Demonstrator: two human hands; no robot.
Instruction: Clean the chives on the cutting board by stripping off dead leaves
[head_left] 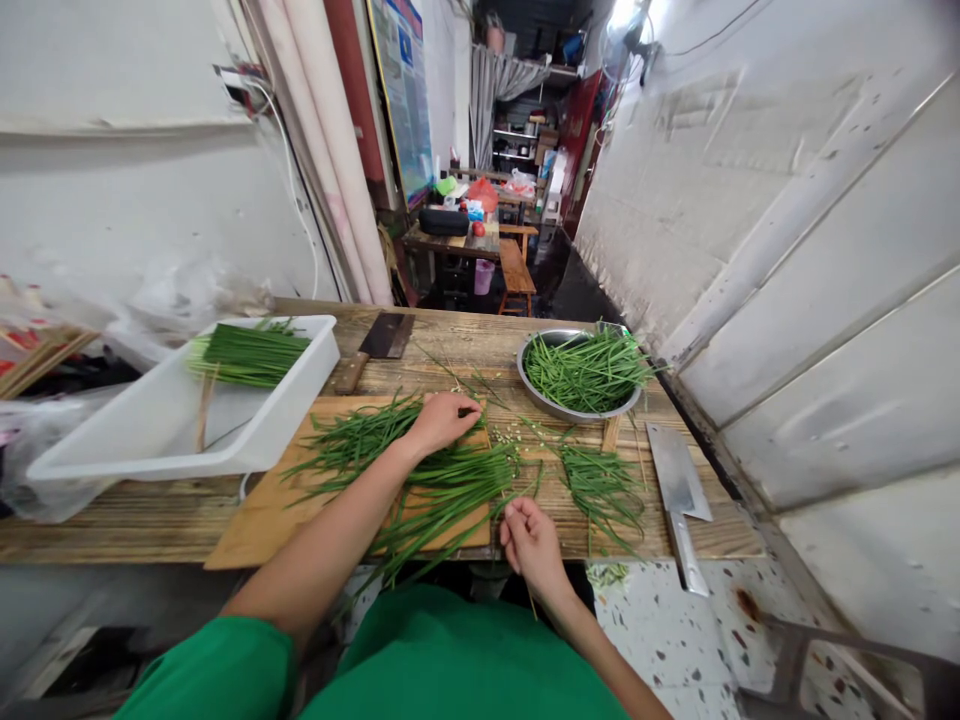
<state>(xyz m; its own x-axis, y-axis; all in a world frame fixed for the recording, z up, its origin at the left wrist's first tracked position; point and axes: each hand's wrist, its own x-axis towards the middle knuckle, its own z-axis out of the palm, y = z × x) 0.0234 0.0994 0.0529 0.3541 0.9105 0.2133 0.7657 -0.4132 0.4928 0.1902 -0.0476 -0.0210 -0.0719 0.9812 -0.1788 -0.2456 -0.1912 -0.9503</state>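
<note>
My left hand (444, 422) reaches across the cutting board (259, 520), thumb and fingertips pinched together over a loose pile of green chives (352, 440). What its fingertips hold, if anything, is too small to make out. Lower right, my right hand (534, 545) is closed in a pinch on a thin wooden skewer (532, 606), whose end sticks out below the hand. Beside its fingertips are the cut ends of a chive bunch (457, 485) that fans out toward the board's front edge. Another flat bunch of chives (600, 490) lies to the right.
A metal bowl (559, 408) heaped with chives stands at the back right. One cleaver (679, 490) overhangs the table's front edge; a dark-bladed one (386, 336) lies behind the board. A white bin (150, 455) with more chives sits at left. Small pale scraps dot the middle.
</note>
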